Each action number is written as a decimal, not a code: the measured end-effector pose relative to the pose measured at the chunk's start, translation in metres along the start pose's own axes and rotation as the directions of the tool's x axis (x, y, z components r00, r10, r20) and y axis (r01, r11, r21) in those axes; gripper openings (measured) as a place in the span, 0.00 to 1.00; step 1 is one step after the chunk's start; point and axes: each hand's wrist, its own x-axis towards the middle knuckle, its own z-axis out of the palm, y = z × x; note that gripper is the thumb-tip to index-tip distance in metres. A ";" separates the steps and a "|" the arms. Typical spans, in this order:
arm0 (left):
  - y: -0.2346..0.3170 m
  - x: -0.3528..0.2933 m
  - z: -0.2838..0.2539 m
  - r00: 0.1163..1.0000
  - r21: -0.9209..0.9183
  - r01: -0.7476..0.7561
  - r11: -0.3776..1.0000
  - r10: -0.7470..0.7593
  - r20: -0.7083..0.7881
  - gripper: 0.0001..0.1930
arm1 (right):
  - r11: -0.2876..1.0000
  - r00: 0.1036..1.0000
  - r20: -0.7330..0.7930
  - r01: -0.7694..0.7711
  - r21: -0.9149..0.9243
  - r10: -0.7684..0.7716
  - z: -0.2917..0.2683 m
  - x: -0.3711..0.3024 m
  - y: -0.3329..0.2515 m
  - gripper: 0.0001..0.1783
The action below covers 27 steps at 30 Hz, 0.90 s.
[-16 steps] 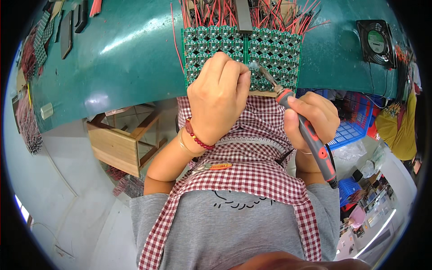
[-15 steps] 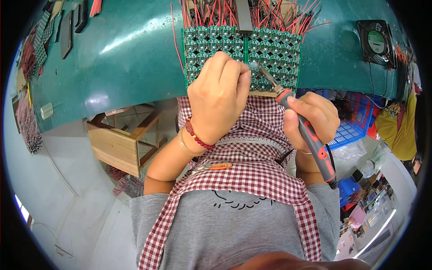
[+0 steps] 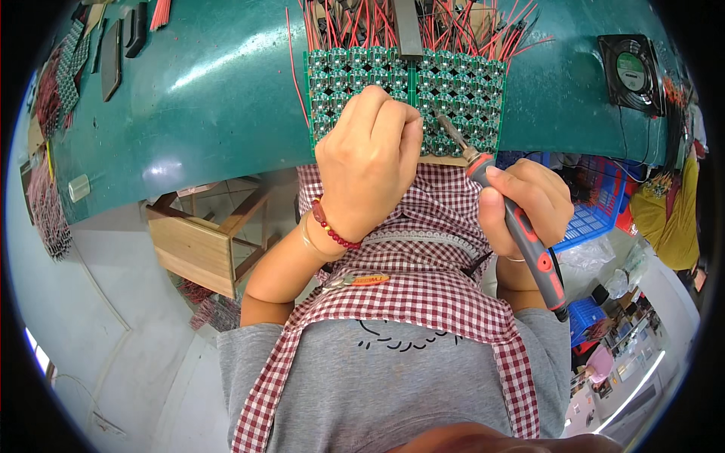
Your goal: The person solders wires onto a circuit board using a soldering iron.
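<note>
My right hand (image 3: 526,202) grips a grey and red soldering iron (image 3: 521,226), its metal tip pointing up and left over a green panel of small circuit boards (image 3: 461,94). Above the panel's lower middle, my left hand (image 3: 370,155) is closed with its fingertips pinched together; what they hold, if anything, is hidden. Many red wires (image 3: 461,30) lead off the far edge of the panel. A dark flat bar (image 3: 408,29) lies across the wires and reaches that edge.
The panel lies at the near edge of a green table (image 3: 226,90). A black fan (image 3: 633,74) stands at the right, with a blue basket (image 3: 593,215) below. Phone-like dark objects (image 3: 112,59) and wire bundles (image 3: 47,211) are at the left. A wooden stool (image 3: 192,245) stands beneath.
The soldering iron's tip has shifted slightly right and down, and the pale puff of smoke at it has gone. My left hand has hardly moved.
</note>
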 end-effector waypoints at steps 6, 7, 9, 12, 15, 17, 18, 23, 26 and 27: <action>0.000 0.000 0.001 1.000 0.009 -0.009 1.000 0.009 0.013 0.07 | 1.000 1.000 0.005 -0.004 -0.005 0.004 0.000 0.001 0.000 0.09; 0.001 0.000 0.001 1.000 0.017 -0.006 1.000 0.006 0.023 0.07 | 1.000 1.000 0.009 -0.006 -0.003 0.006 0.000 0.001 0.000 0.11; 0.000 0.001 0.002 1.000 0.005 -0.015 1.000 0.015 0.015 0.07 | 1.000 1.000 0.010 -0.007 -0.013 0.007 0.000 0.002 -0.002 0.11; 0.000 -0.001 0.000 1.000 0.000 -0.007 1.000 0.007 0.001 0.07 | 1.000 1.000 0.018 -0.002 -0.011 0.002 -0.003 0.002 -0.004 0.11; -0.001 -0.002 0.001 1.000 0.000 0.010 1.000 -0.010 0.004 0.07 | 1.000 0.999 0.035 -0.010 -0.007 0.010 -0.002 0.002 -0.004 0.11; -0.001 -0.002 0.001 1.000 -0.006 0.012 1.000 -0.012 0.014 0.07 | 1.000 0.999 0.046 -0.023 -0.011 0.024 -0.001 0.001 -0.004 0.12; 0.001 -0.001 0.001 1.000 0.012 0.008 1.000 -0.008 0.024 0.07 | 1.000 0.999 0.041 -0.023 -0.003 0.023 -0.001 0.001 -0.003 0.12; 0.001 0.000 -0.002 1.000 0.000 -0.008 1.000 0.008 0.023 0.07 | 1.000 0.999 0.038 -0.014 -0.002 0.014 0.000 0.002 -0.005 0.12; 0.006 0.003 -0.011 0.999 -0.031 0.037 0.999 -0.038 -0.021 0.05 | 1.000 1.000 -0.009 -0.024 0.015 0.024 -0.007 -0.002 -0.002 0.11; 0.006 0.002 -0.013 0.999 -0.033 0.051 0.998 -0.052 -0.014 0.06 | 0.999 0.999 -0.029 -0.035 0.013 0.035 -0.009 -0.003 -0.002 0.12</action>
